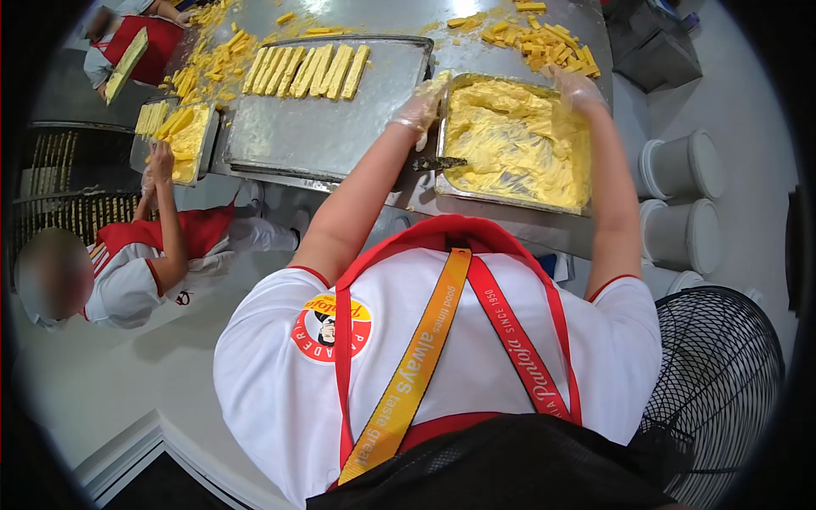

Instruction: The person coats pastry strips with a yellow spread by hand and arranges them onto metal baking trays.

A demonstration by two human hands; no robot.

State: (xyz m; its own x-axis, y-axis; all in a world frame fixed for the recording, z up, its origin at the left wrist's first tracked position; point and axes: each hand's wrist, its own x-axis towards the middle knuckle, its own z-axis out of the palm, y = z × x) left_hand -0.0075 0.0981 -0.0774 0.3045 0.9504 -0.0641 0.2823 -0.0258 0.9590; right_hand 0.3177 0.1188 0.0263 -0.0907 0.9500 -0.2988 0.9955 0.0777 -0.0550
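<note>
Left hand [421, 106]: in a clear glove, it was at the upper left of the deep pan [510, 203], right of centre in the frame; its fingertips were smeared yellow, and how tightly they closed could not be told.
Right hand [574, 87]: also clear-gloved, it was at the pan's upper right corner, just beside the loose yellow sticks [544, 44]; its grip could not be told.
Yellow cream [510, 140]: it lay in the deep pan, spread unevenly, with thinner streaks toward the lower middle.
Dark-handled tool [438, 163]: it stuck out over the pan's left rim, untouched by either hand.
Flat tray [306, 136]: it lay left of the deep pan, upper centre, with a row of coated sticks [306, 71] along its far part.
Metal table [408, 17]: across the top of the frame, it bore the pan, the tray and scattered sticks.
Co-worker [144, 263]: at the left, this person reached to a smaller pan [206, 149] of cream and sticks.
Second co-worker [157, 47]: at the upper left, holding a pale yellow slab [127, 65].
Right side: white buckets [680, 166] stood above a black fan [714, 374].
</note>
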